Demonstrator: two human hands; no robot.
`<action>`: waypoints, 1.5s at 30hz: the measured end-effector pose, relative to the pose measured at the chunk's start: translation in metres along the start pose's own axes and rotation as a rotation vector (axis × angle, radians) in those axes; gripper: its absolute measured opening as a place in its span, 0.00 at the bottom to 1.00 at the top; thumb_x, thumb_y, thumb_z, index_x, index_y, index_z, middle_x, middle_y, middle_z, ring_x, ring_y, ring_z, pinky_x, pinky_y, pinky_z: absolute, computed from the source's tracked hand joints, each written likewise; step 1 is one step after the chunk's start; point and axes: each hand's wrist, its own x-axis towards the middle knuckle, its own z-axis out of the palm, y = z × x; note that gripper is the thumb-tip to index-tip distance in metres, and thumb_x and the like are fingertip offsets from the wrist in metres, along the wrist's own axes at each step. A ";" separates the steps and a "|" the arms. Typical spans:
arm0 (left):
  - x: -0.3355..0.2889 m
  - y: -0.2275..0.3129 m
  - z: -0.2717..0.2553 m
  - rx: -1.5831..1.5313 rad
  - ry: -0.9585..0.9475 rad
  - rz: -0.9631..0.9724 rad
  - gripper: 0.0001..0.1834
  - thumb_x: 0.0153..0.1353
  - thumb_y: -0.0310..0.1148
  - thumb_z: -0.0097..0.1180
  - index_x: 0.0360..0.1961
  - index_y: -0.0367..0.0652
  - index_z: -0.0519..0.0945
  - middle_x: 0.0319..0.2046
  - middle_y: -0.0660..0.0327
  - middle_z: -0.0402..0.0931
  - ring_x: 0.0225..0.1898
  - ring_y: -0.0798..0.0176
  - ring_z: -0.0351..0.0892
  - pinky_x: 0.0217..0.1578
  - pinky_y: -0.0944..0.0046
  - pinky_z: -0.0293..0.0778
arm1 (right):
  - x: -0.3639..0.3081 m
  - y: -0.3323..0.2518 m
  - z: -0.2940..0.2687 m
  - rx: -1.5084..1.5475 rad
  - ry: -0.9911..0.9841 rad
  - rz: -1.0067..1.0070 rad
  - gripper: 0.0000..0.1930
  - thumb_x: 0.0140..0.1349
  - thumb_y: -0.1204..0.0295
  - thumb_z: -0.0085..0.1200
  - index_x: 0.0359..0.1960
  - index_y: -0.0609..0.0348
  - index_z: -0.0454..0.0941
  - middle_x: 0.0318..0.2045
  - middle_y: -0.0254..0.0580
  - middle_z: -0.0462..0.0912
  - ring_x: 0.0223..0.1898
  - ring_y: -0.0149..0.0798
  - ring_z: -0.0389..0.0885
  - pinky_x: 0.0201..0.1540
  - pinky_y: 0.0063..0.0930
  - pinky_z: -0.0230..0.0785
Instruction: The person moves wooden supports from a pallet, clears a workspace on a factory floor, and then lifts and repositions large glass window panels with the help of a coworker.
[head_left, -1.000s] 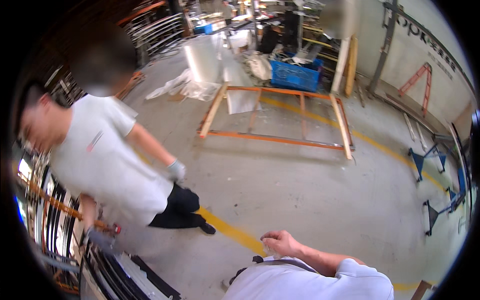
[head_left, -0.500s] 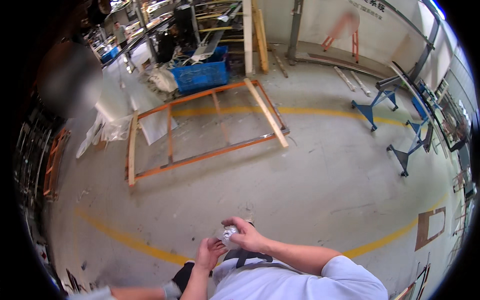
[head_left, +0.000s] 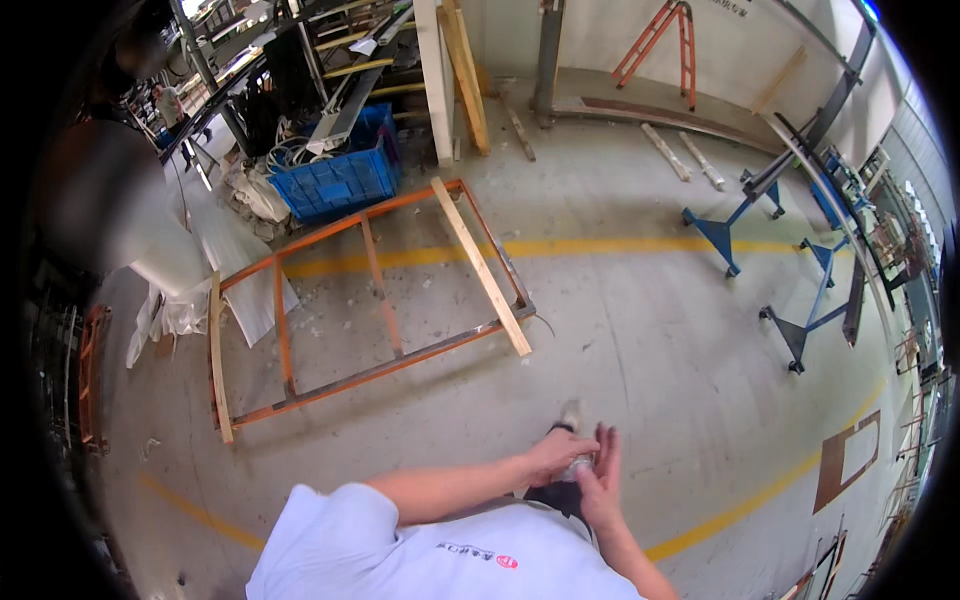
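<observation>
My left hand [head_left: 552,456] is closed round a small, crumpled, silvery piece [head_left: 575,467] that looks like clear plastic or foil, in front of my waist. Only a sliver of it shows between my hands, so its exact kind cannot be told. Close against it on the right is my right hand [head_left: 604,482], its fingers stretched up and apart and its thumb beside the piece. Below my hands are my dark trousers, and a light shoe [head_left: 570,413] stands on the floor just beyond them.
An orange metal frame [head_left: 390,310] with wooden battens lies ahead to the left. Behind it are a filled blue crate [head_left: 335,185] and whitish plastic sheeting [head_left: 235,265]. Blue wheeled stands [head_left: 715,235] are at right; an orange ladder [head_left: 650,45] leans at the back.
The silvery piece has passed from my right hand to my left. Both hands have shifted right in view. My view has turned, and the orange frame sits lower and further left.
</observation>
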 end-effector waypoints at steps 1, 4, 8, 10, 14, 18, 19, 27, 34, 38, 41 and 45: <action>0.026 0.013 -0.004 -0.012 0.018 -0.012 0.12 0.55 0.37 0.57 0.29 0.37 0.80 0.28 0.63 0.76 0.30 0.69 0.72 0.32 0.66 0.70 | 0.023 0.011 -0.017 0.009 -0.011 0.020 0.37 0.60 0.78 0.46 0.68 0.68 0.40 0.68 0.56 0.51 0.70 0.45 0.46 0.69 0.38 0.41; 0.108 0.061 -0.018 0.343 0.076 0.153 0.14 0.50 0.36 0.56 0.24 0.34 0.81 0.19 0.65 0.72 0.24 0.69 0.68 0.25 0.63 0.67 | 0.112 0.024 -0.065 0.051 0.065 0.203 0.25 0.62 0.76 0.49 0.61 0.69 0.60 0.53 0.47 0.72 0.54 0.36 0.71 0.60 0.30 0.60; 0.168 0.130 -0.028 0.408 0.312 0.148 0.15 0.48 0.36 0.55 0.24 0.30 0.80 0.17 0.59 0.73 0.23 0.69 0.69 0.24 0.63 0.68 | 0.233 -0.011 -0.093 -0.263 -0.288 0.456 0.25 0.60 0.72 0.56 0.57 0.68 0.64 0.40 0.43 0.79 0.38 0.31 0.78 0.43 0.25 0.72; 0.194 0.168 -0.031 0.420 0.405 0.194 0.15 0.48 0.36 0.55 0.24 0.30 0.81 0.17 0.59 0.73 0.22 0.68 0.70 0.24 0.63 0.68 | 0.297 -0.034 -0.099 -0.339 -0.466 0.367 0.26 0.58 0.70 0.58 0.56 0.70 0.65 0.38 0.45 0.79 0.37 0.33 0.79 0.42 0.27 0.72; 0.244 0.260 -0.045 0.310 0.579 0.248 0.17 0.53 0.38 0.53 0.27 0.31 0.80 0.18 0.61 0.74 0.23 0.68 0.70 0.25 0.64 0.69 | 0.425 -0.063 -0.086 -0.539 -0.588 0.163 0.28 0.54 0.68 0.63 0.55 0.67 0.67 0.38 0.48 0.78 0.36 0.38 0.79 0.41 0.30 0.72; 0.322 0.326 -0.089 0.109 0.560 0.455 0.18 0.62 0.40 0.45 0.34 0.34 0.79 0.26 0.62 0.76 0.28 0.70 0.71 0.29 0.67 0.68 | 0.551 -0.045 -0.065 -0.582 -0.574 -0.105 0.26 0.50 0.70 0.64 0.52 0.63 0.70 0.38 0.47 0.75 0.39 0.42 0.76 0.41 0.31 0.71; 0.341 0.342 -0.101 0.026 0.532 0.529 0.19 0.63 0.41 0.42 0.35 0.35 0.79 0.29 0.62 0.76 0.30 0.70 0.71 0.31 0.67 0.69 | 0.582 -0.041 -0.062 -0.588 -0.593 -0.118 0.26 0.50 0.70 0.64 0.52 0.63 0.70 0.38 0.47 0.75 0.39 0.42 0.76 0.41 0.31 0.71; 0.543 0.483 -0.249 -0.158 0.843 0.381 0.17 0.58 0.41 0.47 0.29 0.36 0.79 0.25 0.58 0.75 0.27 0.65 0.73 0.28 0.63 0.67 | 0.873 0.038 -0.053 -0.427 -0.284 0.235 0.17 0.57 0.68 0.58 0.42 0.69 0.75 0.32 0.47 0.80 0.35 0.37 0.79 0.39 0.29 0.72; 0.534 0.636 -0.370 -0.062 0.909 0.487 0.13 0.57 0.34 0.50 0.31 0.32 0.80 0.27 0.59 0.77 0.29 0.66 0.75 0.32 0.67 0.72 | 1.075 0.038 0.069 -0.699 -0.451 0.171 0.21 0.58 0.62 0.57 0.43 0.72 0.75 0.35 0.53 0.82 0.37 0.41 0.80 0.41 0.33 0.72; 0.530 0.684 -0.418 -0.054 1.186 0.582 0.14 0.56 0.33 0.49 0.23 0.32 0.78 0.18 0.61 0.73 0.24 0.69 0.71 0.26 0.67 0.66 | 1.190 0.044 0.175 -0.709 -0.684 0.014 0.26 0.56 0.56 0.56 0.45 0.69 0.75 0.37 0.61 0.80 0.44 0.54 0.79 0.48 0.39 0.70; 0.534 0.683 -0.457 -0.129 1.338 0.520 0.12 0.55 0.32 0.50 0.24 0.32 0.79 0.18 0.60 0.73 0.23 0.69 0.71 0.25 0.67 0.66 | 1.272 0.042 0.253 -0.756 -0.916 -0.065 0.29 0.55 0.55 0.57 0.49 0.69 0.72 0.42 0.61 0.78 0.47 0.53 0.78 0.50 0.39 0.69; 0.566 0.693 -0.493 -0.355 1.525 0.510 0.10 0.54 0.30 0.50 0.24 0.33 0.78 0.20 0.64 0.72 0.22 0.70 0.69 0.25 0.70 0.66 | 1.400 0.059 0.351 -0.896 -1.129 -0.418 0.39 0.55 0.51 0.57 0.60 0.67 0.61 0.55 0.65 0.67 0.55 0.60 0.69 0.57 0.43 0.64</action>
